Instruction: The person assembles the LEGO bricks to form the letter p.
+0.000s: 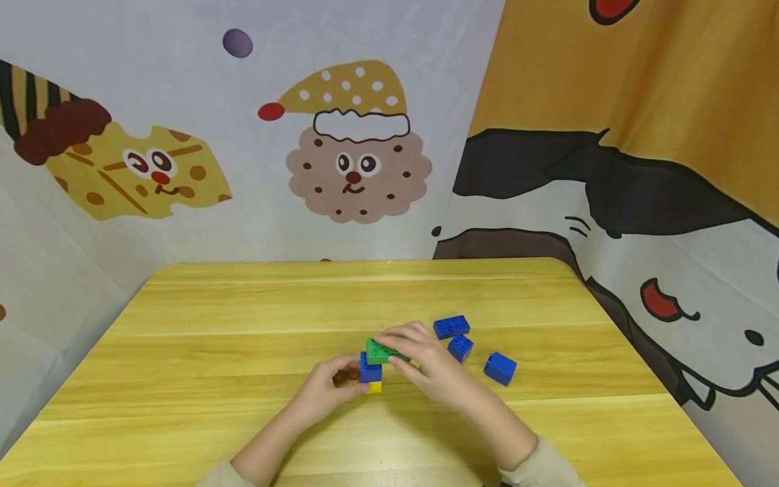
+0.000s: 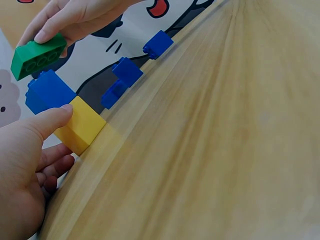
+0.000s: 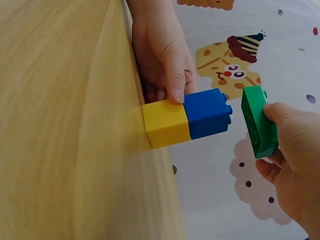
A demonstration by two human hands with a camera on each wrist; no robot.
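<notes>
A yellow brick (image 1: 374, 387) stands on the wooden table with a blue brick (image 3: 206, 116) stacked on top, studs up. My left hand (image 1: 321, 391) steadies this stack from the left. In the left wrist view its thumb presses the yellow brick near the seam, with the other fingers curled behind. My right hand (image 1: 431, 362) pinches a flat green brick (image 3: 257, 122) between thumb and fingers. Both wrist views show the green brick slightly tilted above the blue brick's studs, a gap between them. Its hollow underside faces the stack.
Three loose blue bricks lie right of the stack: a longer one (image 1: 452, 327) at the back, a small one (image 1: 460, 348) close to it, and another (image 1: 501, 369) on its side further right. Behind the table (image 1: 243, 304) hangs a cloth (image 1: 243, 223) with cartoon prints.
</notes>
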